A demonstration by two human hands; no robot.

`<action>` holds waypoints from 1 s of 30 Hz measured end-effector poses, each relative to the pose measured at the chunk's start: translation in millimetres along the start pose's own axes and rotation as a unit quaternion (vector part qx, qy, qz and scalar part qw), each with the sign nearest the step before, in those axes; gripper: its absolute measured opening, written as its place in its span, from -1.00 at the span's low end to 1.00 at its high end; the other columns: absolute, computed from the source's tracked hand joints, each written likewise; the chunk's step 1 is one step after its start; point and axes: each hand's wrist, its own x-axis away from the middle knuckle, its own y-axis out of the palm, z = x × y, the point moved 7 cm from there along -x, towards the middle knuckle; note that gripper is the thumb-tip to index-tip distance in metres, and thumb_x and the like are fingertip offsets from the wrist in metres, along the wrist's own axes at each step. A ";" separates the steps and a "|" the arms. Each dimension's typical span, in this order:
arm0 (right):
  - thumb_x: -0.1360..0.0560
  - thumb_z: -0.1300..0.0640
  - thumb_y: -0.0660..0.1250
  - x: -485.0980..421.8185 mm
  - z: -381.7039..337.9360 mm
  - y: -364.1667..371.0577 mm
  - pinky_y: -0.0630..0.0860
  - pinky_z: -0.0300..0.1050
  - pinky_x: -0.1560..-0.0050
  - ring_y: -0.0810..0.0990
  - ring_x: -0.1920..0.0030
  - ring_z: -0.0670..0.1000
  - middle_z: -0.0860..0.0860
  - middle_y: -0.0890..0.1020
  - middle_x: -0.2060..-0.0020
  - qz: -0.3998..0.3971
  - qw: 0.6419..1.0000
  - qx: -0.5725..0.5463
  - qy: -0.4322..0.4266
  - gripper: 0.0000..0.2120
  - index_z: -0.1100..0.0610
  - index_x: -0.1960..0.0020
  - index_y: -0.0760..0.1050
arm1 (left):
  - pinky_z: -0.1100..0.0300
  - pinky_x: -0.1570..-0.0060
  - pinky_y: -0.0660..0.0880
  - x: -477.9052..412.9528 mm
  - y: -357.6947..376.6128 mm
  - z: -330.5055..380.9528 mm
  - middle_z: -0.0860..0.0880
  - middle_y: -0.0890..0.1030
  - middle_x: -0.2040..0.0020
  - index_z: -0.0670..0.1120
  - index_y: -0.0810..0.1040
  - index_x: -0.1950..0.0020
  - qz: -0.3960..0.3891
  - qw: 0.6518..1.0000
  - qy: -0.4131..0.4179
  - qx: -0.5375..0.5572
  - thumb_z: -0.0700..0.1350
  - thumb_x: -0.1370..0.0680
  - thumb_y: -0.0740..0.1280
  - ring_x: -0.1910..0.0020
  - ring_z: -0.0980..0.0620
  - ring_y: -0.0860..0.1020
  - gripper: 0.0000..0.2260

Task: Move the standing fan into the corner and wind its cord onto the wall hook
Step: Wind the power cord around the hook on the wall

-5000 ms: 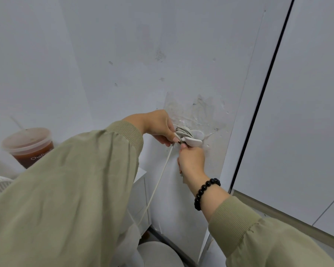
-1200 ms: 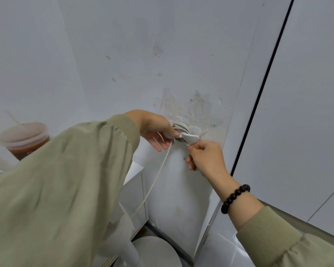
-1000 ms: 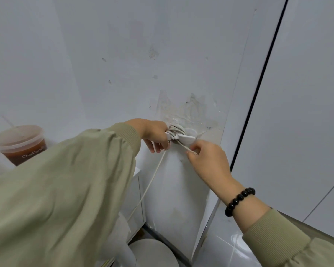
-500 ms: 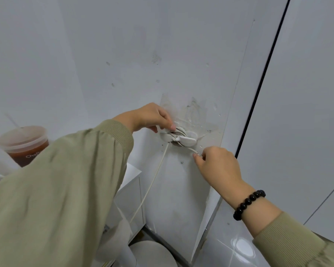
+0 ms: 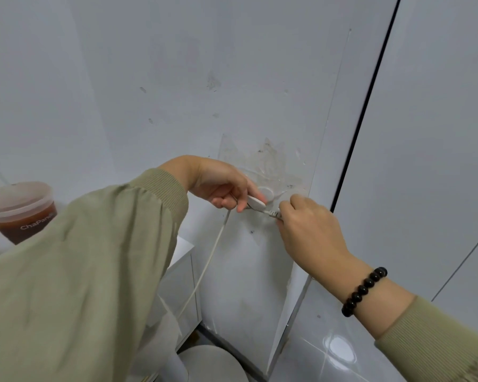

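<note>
A round white wall hook sticks to a clear patch on the grey wall. My left hand covers the hook's left side and pinches the wound white cord against it. My right hand sits just right of the hook and grips the cord's plug end. From the hook a slack length of the white cord hangs down to the left. The fan's round white base shows on the floor below, partly hidden by my left sleeve. The rest of the fan is hidden.
A white cabinet stands left of the hook, against the wall. A lidded plastic cup of brown drink stands at the far left. A black seam runs down the white panel on the right. Glossy grey floor tiles lie below.
My left hand has dropped from above the hook onto the wound cord. My right hand still holds the plug end, now drawn close beside the hook. The camera has shifted slightly.
</note>
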 end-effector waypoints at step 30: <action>-0.50 0.28 0.22 -69.7 -19.2 -6.2 0.42 -0.06 0.16 0.58 0.04 0.19 0.09 0.61 0.00 0.075 0.973 -0.210 0.069 -0.74 0.17 -0.17 0.50 | 0.27 0.36 0.54 13.4 -52.4 -51.4 -0.10 0.61 0.20 -0.14 0.47 0.17 0.235 0.964 -0.081 0.092 -0.36 -0.53 0.07 0.33 0.05 0.60 -0.76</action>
